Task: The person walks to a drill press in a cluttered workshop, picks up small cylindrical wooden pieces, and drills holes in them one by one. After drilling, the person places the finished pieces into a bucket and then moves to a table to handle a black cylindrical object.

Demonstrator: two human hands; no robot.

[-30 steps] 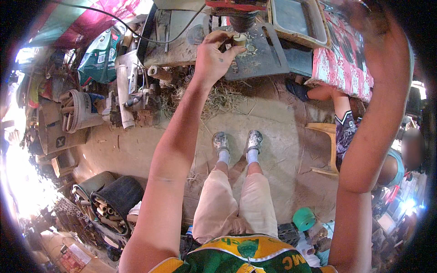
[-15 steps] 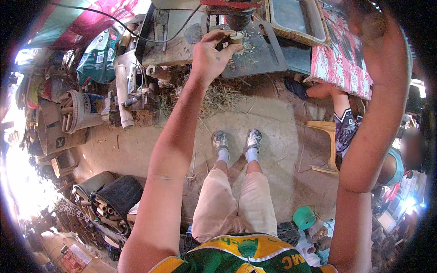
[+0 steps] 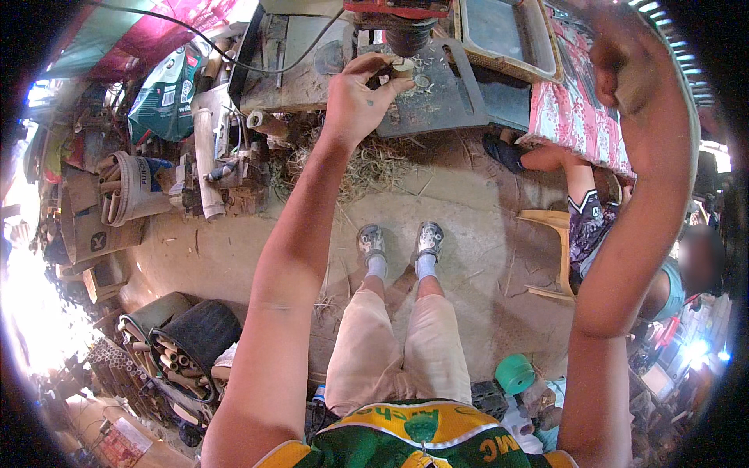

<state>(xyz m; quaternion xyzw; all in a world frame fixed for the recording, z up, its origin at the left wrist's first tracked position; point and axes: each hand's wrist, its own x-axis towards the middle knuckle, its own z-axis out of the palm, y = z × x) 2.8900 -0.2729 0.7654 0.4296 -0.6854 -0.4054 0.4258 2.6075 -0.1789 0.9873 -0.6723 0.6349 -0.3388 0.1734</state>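
Across the middle of the frame, a dusty brown floor [image 3: 484, 257]. Rising from the lower edge, a bare left arm [image 3: 281, 288] and a bare right arm [image 3: 624, 249]. At lower centre, light knee-length shorts [image 3: 437, 351] above patterned clogs [image 3: 372, 240]. At upper right, a red-and-white patterned cloth [image 3: 573, 117], with a seated co-worker's leg [image 3: 579, 183] near its edge and a yellow chair [image 3: 550, 217] just below. Along the top, left of centre, a worn bench [image 3: 277, 92]; at top centre, a dark flat plate [image 3: 449, 105], near a shallow framed tray [image 3: 507, 35]. Beneath, a loose heap of straw [image 3: 359, 168]. At lower left, a black bucket [image 3: 207, 331] packed with pale cut tubes; at upper left, a dark green bag [image 3: 160, 97].

At upper right, the right hand [image 3: 624, 66], raised, shadowed and blurred, seemingly with curled fingers; cannot tell how far closed, or on what, if anything. At top centre, the left hand [image 3: 359, 101], partly closed, with thumb and forefinger pinching a small, pale, round piece [image 3: 402, 69]. Just above, a dark machine head [image 3: 409, 35]. Smallest, around the piece on the plate, pale shavings [image 3: 421, 80].
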